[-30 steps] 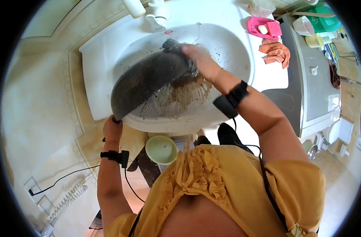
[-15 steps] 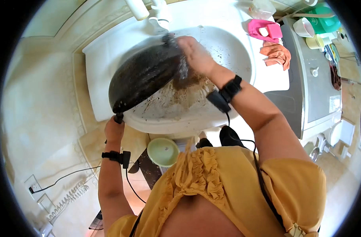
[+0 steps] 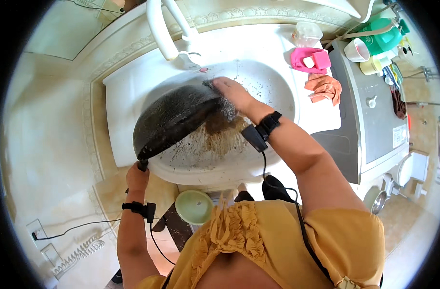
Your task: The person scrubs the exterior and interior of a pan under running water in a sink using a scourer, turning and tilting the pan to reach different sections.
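A black wok (image 3: 174, 115) stands tilted over the white washbasin (image 3: 282, 98), its wet outer side turned up and its open side toward me. At the lower left, my left hand (image 3: 137, 177) is closed round the wok's short handle. My right hand (image 3: 237, 96) is at the far right part of the rim, fingers bent. A grey, wiry clump like a steel wool scourer (image 3: 208, 83) shows at its fingertips, partly hidden. Silvery streaks hang below that hand; I cannot tell water from wire there. Brown, dirty water and dark specks spread over the basin's bottom.
A white faucet (image 3: 162, 33) reaches over the basin's back. On the right ledge lie a pink soap dish (image 3: 302, 61) and an orange cloth (image 3: 323, 88). A grey-topped washing machine (image 3: 376, 120) adjoins it, holding bottles and cups. A pale green tub (image 3: 194, 207) stands below.
My view has shifted, so the basin sits lower and more faucet shows. My right hand still works at the wok's rim, and the left keeps its hold. The wok's tilt looks much the same.
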A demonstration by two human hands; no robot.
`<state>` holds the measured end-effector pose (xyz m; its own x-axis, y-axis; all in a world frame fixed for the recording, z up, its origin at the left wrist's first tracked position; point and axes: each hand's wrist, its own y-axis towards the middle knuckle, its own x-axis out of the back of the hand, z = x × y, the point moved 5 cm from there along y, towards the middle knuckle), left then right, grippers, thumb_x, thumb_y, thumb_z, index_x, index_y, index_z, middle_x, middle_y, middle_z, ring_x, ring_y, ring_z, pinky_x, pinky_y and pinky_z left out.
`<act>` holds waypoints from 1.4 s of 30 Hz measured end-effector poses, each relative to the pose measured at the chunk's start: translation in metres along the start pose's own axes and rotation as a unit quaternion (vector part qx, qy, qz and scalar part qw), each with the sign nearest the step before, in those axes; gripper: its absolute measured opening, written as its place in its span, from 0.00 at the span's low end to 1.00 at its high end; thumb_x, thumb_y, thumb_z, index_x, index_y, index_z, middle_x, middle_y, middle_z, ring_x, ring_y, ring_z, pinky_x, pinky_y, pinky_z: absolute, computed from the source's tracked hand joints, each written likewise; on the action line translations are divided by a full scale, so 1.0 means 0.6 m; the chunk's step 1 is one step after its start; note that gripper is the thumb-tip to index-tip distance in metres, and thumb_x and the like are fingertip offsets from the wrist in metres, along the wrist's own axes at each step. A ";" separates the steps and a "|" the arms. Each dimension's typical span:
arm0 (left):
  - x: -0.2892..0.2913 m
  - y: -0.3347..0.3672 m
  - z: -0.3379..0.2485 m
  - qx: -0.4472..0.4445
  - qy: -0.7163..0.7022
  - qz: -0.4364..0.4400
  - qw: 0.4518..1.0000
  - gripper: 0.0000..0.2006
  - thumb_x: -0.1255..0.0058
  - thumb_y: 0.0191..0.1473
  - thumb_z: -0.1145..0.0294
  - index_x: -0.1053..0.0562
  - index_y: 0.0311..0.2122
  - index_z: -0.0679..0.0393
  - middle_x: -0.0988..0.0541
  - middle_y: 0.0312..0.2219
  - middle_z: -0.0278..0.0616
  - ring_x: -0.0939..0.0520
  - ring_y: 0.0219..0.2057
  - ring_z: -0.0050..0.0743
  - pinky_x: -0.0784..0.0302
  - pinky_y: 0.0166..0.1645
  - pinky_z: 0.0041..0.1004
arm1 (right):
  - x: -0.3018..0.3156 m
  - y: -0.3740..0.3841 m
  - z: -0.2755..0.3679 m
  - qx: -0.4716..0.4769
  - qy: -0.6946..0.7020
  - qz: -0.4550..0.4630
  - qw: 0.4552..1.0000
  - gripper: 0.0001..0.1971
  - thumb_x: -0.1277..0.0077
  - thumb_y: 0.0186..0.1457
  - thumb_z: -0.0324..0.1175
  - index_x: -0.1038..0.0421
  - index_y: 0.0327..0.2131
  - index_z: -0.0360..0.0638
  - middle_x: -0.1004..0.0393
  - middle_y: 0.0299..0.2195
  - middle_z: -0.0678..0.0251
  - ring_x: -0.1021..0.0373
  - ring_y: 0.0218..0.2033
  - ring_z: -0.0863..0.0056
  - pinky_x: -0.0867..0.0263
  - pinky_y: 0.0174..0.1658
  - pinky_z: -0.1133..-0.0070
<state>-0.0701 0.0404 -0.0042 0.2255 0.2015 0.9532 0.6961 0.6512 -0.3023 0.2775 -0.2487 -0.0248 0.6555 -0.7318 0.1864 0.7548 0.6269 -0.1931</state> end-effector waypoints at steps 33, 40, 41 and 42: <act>-0.008 -0.002 0.026 0.011 -0.003 0.000 1.000 0.15 0.43 0.50 0.61 0.23 0.41 0.58 0.18 0.34 0.55 0.19 0.37 0.59 0.23 0.42 0.50 | -0.038 -0.024 0.167 0.222 -0.215 0.069 0.949 0.20 0.63 0.68 0.43 0.26 0.48 0.41 0.24 0.44 0.50 0.29 0.45 0.55 0.34 0.49 0.67; 0.011 0.008 -0.003 0.015 -0.002 -0.008 1.000 0.16 0.43 0.50 0.61 0.24 0.42 0.58 0.18 0.33 0.56 0.19 0.37 0.60 0.22 0.42 0.50 | -0.012 0.014 -0.037 0.144 -0.172 -0.019 0.974 0.18 0.63 0.66 0.39 0.25 0.47 0.43 0.24 0.40 0.45 0.29 0.41 0.45 0.33 0.47 0.60; 0.004 0.010 0.001 0.016 -0.008 -0.005 1.000 0.16 0.43 0.50 0.61 0.24 0.43 0.58 0.18 0.33 0.56 0.19 0.37 0.60 0.22 0.42 0.50 | -0.015 0.012 -0.062 0.075 -0.195 -0.022 0.978 0.18 0.62 0.66 0.40 0.25 0.46 0.41 0.24 0.40 0.45 0.29 0.40 0.44 0.33 0.47 0.60; -0.004 0.012 0.007 0.018 -0.014 -0.001 1.000 0.16 0.43 0.50 0.61 0.24 0.43 0.58 0.18 0.33 0.56 0.19 0.37 0.60 0.22 0.42 0.50 | -0.016 0.012 -0.051 0.076 -0.194 -0.020 0.978 0.18 0.62 0.66 0.40 0.25 0.46 0.41 0.24 0.40 0.45 0.29 0.40 0.44 0.33 0.47 0.60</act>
<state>-0.0687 0.0478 -0.0083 0.2054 0.2204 0.9535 0.6715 0.6770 -0.3012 0.2758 -0.2452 -0.0576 0.5633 -0.6184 0.5480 0.7551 0.6545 -0.0378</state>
